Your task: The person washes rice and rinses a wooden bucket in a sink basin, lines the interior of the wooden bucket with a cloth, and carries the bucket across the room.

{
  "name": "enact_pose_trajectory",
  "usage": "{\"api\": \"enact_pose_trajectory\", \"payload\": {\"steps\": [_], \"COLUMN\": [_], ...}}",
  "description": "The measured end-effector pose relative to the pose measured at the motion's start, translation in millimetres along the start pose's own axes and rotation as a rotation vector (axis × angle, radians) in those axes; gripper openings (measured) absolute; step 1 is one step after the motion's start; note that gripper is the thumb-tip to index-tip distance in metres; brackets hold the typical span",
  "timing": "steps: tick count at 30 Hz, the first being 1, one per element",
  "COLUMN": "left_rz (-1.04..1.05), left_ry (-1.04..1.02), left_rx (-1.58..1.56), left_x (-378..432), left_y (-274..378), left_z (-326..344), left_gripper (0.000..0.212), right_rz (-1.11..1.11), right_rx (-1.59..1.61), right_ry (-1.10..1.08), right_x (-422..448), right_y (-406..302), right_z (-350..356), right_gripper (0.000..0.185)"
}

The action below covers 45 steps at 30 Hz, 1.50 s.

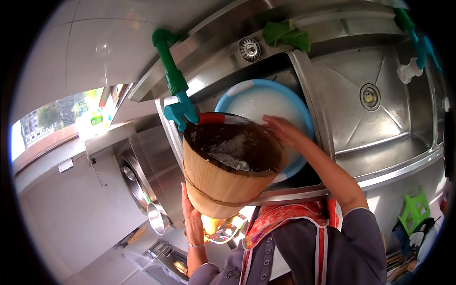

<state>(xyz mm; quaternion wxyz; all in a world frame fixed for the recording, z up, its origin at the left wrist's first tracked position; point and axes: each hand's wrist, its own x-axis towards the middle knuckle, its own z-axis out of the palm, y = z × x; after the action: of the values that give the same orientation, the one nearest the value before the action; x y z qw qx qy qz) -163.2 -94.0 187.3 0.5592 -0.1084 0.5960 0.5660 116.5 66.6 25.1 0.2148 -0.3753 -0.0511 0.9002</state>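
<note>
A wooden bucket (224, 178) is tilted over the edge of the left sink, its mouth facing up toward me, with whitish residue on its dark inner wall. Its outer side and lower part rest against my left hand (190, 206), which supports it. My right hand (279, 130) is by the bucket's far rim, above a blue plastic basin (310, 121) that holds cloudy white liquid; part of this hand is hidden behind the rim, and whether it touches the rim is unclear. A turquoise tap (181, 108) on a green pipe is close to the bucket's left rim.
A second stainless steel sink (388, 99) with a drain adjoins on the right. Along the back ledge lie a metal sink strainer (249, 50) and a green cloth (286, 35). Another turquoise tap (420, 50) is at the far right, with a green plastic stool (415, 210) lower down.
</note>
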Motion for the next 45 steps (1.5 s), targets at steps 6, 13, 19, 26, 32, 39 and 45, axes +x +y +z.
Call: {"api": "enact_pose_trajectory", "payload": {"steps": [6,13,19,26,32,39,45], "left_rz": [0.042,0.247,0.297,0.24,0.129,-0.068,-0.005], "left_ry": [-0.016,-0.02,-0.065,-0.036,-0.067,-0.077,-0.092], "left_rx": [0.058,0.13,0.166,0.318,0.417,0.322,0.157], "left_x": [-9,-20,-17,-25,-19,-1,0], "left_y": [-11,-19,-18,-18,8,23,9], "left_z": [13,33,-4,-34,-42,12,16], "left_gripper": [0.043,0.05,0.057,0.065,0.058,0.048,0.044], "right_rz": [-0.104,-0.01,-0.062,-0.257,-0.262,-0.316,-0.293], "right_rx": [0.039,0.349,0.224,0.034,-0.16,-0.28,-0.54], "right_ry": [-0.052,-0.061,-0.146,-0.373,-0.343,-0.366,-0.153], "right_x": [-21,11,30,69,81,92,57], "right_y": [25,16,2,0,0,-6,-18], "right_z": [-9,-4,11,10,22,20,-1], "right_gripper": [0.028,0.026,0.031,0.029,0.028,0.028,0.033]}}
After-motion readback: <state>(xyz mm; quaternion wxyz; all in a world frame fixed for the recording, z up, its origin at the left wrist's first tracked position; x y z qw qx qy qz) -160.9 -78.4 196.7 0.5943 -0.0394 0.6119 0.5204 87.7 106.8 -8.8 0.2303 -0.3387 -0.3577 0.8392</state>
